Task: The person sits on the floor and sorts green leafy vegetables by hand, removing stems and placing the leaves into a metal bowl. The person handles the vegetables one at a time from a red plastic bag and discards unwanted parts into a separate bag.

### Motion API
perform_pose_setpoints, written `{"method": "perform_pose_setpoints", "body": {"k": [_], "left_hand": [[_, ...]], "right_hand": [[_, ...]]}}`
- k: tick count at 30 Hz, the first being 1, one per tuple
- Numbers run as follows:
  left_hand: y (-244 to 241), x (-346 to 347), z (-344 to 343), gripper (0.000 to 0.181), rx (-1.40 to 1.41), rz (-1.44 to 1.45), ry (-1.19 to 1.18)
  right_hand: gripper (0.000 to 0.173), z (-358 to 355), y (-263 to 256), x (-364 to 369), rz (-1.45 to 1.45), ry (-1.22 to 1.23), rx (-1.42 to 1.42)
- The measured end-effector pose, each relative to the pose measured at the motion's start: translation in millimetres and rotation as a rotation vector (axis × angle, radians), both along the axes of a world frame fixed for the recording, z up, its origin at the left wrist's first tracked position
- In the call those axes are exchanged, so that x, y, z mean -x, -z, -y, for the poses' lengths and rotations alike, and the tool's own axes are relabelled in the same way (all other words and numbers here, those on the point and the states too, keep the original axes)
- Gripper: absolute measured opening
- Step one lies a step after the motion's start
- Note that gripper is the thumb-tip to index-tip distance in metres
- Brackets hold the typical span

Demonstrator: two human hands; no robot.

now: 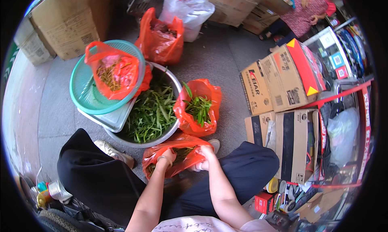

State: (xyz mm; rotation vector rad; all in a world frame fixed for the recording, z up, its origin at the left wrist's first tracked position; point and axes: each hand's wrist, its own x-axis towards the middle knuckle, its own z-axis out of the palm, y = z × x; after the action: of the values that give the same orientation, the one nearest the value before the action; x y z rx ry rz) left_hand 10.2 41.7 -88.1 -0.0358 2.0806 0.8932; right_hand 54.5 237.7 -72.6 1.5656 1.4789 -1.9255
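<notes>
Between my knees a red plastic bag is spread wide, with greenish-brown stems inside. My left hand, with a bangle at the wrist, reaches into its mouth, and its fingertips are hidden. My right hand grips the bag's right rim. Just ahead, a metal basin holds a heap of long green leaves. Against the basin's right side stands another red plastic bag with leafy green sprigs.
A turquoise plastic colander bearing a red bag of stems rests over a pale tray-like object at the basin's left. More bags stand behind. Cardboard boxes line the right, and a person sits at the upper right.
</notes>
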Motion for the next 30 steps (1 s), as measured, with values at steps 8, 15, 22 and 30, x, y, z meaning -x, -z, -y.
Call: {"method": "perform_pose_setpoints", "body": {"k": [8,15,22,30], "left_hand": [[-51.8,-19.3,-29.6,0.026,-0.053,-0.258,0.226],[-69.9,-17.1,-22.9,0.027,-0.101,-0.498,0.118],[-110.0,2.1,-8.7,0.012,0.172,-0.539,0.291],[-147.4,17.6,20.6,0.011,0.532,-0.711,0.222]], "right_hand": [[0.03,35.3,-9.5,14.8,0.133,-0.976,-0.791],[0.021,51.5,-73.1,41.4,0.169,-1.146,-0.369],[0.019,44.2,-31.1,40.7,-0.33,-0.748,-0.057],[0.029,70.0,86.0,12.9,0.055,-1.345,-0.585]]}}
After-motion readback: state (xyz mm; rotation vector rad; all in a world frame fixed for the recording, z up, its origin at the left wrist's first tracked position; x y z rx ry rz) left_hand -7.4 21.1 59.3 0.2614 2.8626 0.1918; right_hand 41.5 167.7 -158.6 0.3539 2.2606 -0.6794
